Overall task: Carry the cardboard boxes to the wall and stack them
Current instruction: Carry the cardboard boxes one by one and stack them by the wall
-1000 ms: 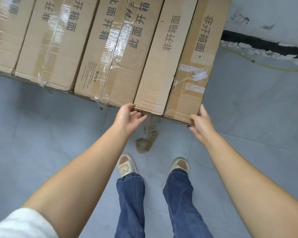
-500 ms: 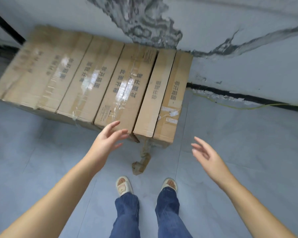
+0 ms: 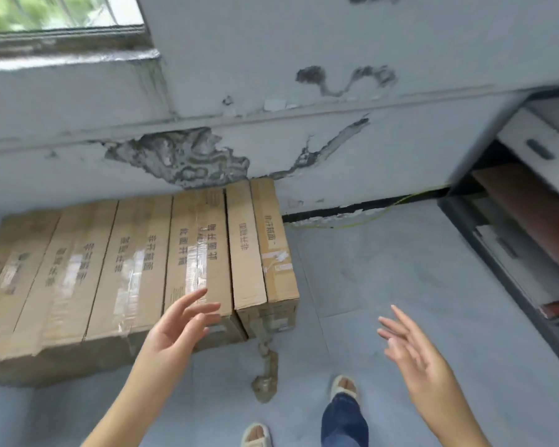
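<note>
— While lined up along the cracked grey wall [image 3: 304,130]: long brown cardboard boxes [image 3: 136,266], flat on grey floor tiles [image 3: 384,285].
— Left hand [image 3: 171,330], right hand [image 3: 413,346]: fingers spread, holding nothing, hovering clear.

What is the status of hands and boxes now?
Left hand open, right hand open, both empty. Cardboard boxes lined against wall. Tape scrap on floor near feet.

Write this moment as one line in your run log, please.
left hand: open, empty | right hand: open, empty | cardboard boxes: rowed on floor against wall
</note>
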